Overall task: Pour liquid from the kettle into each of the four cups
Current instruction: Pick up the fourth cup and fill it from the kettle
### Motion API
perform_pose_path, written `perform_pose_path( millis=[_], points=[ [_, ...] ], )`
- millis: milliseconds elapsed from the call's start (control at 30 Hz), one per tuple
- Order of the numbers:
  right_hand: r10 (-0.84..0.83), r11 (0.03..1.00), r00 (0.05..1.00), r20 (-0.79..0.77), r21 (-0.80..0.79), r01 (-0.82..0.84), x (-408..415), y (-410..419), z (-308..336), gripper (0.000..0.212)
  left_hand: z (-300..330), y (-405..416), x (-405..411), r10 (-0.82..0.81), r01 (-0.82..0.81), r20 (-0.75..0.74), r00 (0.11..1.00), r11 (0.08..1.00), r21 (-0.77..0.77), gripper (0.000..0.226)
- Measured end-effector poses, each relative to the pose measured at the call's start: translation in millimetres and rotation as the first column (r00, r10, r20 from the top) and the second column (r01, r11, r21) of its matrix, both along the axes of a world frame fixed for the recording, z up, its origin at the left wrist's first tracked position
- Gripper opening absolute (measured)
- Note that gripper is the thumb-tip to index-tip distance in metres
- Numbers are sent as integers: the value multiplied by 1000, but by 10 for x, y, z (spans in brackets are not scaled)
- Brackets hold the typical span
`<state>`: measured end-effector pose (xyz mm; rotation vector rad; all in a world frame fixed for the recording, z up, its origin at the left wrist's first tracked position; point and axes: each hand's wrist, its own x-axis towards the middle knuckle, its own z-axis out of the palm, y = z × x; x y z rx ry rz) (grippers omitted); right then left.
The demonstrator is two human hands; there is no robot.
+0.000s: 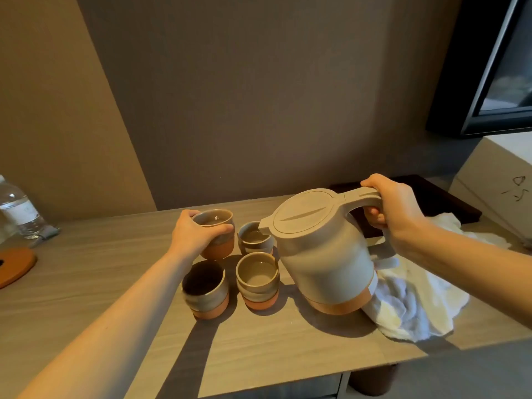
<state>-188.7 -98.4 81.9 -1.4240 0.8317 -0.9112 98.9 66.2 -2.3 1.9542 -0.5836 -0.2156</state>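
Observation:
A beige kettle [322, 249] with an orange base band hangs tilted to the left above the table, its spout over the back right cup [254, 237]. My right hand [394, 211] is closed around its handle. My left hand [195, 233] grips the back left cup [216, 237] from the side; whether that cup is lifted or resting I cannot tell. Two more grey-and-terracotta cups stand in front: the front left cup [205, 289] and the front right cup [257, 279]. Pale liquid shows in the back right and front right cups.
A crumpled white cloth [417, 298] lies under and right of the kettle. Behind it sits a dark tray [449, 203] and a white box [498, 185]. A water bottle [17, 208] and an orange coaster [14, 266] are at the far left. The wooden table [273, 341] ends close in front.

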Motion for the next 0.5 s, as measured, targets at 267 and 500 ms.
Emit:
perform_pose_path(
  millis=[267,500],
  points=[
    [8,999,1000,-16,-38,-8,204,-70,-16,37,-180,-145,199,-39,36,25,999,994,106,76],
    [23,999,1000,-21,-23,-23,261,-49,-70,35,-256,-178,317,-37,40,-17,999,966,255,73]
  ],
)
